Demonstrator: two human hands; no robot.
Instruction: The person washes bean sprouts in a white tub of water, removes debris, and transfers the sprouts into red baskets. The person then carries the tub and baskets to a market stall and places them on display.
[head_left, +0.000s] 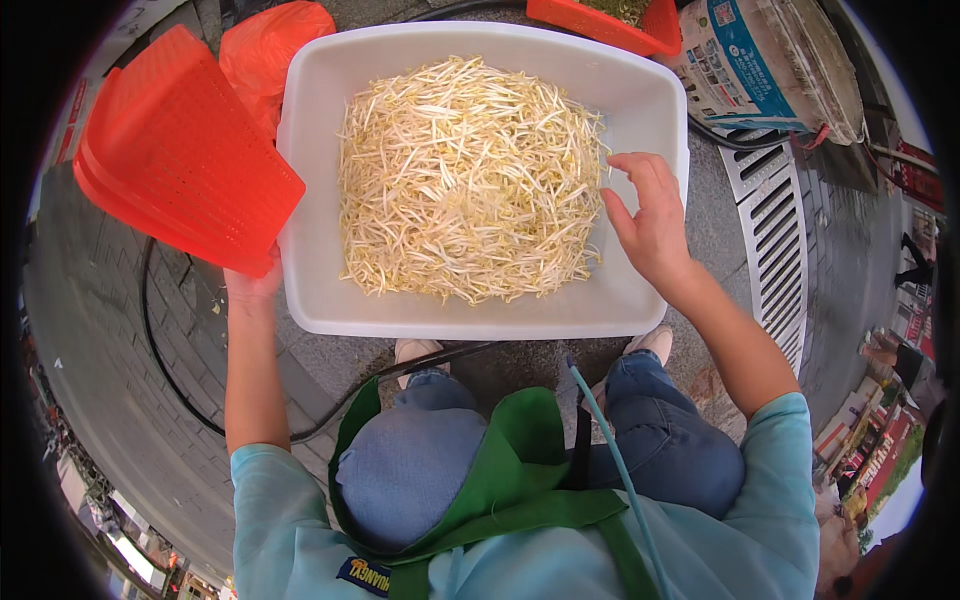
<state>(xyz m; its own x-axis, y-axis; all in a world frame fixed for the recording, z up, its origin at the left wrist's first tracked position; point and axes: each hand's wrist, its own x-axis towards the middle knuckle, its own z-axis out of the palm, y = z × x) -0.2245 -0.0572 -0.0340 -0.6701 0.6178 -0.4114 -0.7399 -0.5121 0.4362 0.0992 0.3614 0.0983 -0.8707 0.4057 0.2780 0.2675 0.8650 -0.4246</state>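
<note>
A heap of bean sprouts (471, 180) fills the middle of a white plastic tub (480, 324) in front of my knees. My left hand (255, 282) grips a red perforated plastic basket (202, 154), tilted on its side at the tub's left rim. More than one rim shows at its far end, so it looks like a nested stack. Most of my left fingers are hidden behind it. Over the tub's right side, my right hand (651, 210) is held with thumb and fingers apart, fingertips by the edge of the sprouts, holding nothing.
Beyond the tub are a red plastic bag (274, 49) and another red basket (600, 26) with greenish contents. A large printed bucket (739, 71) stands at the upper right, near a metal drain grate (772, 247). A black hose (161, 352) crosses the paving. Passers-by show at far right.
</note>
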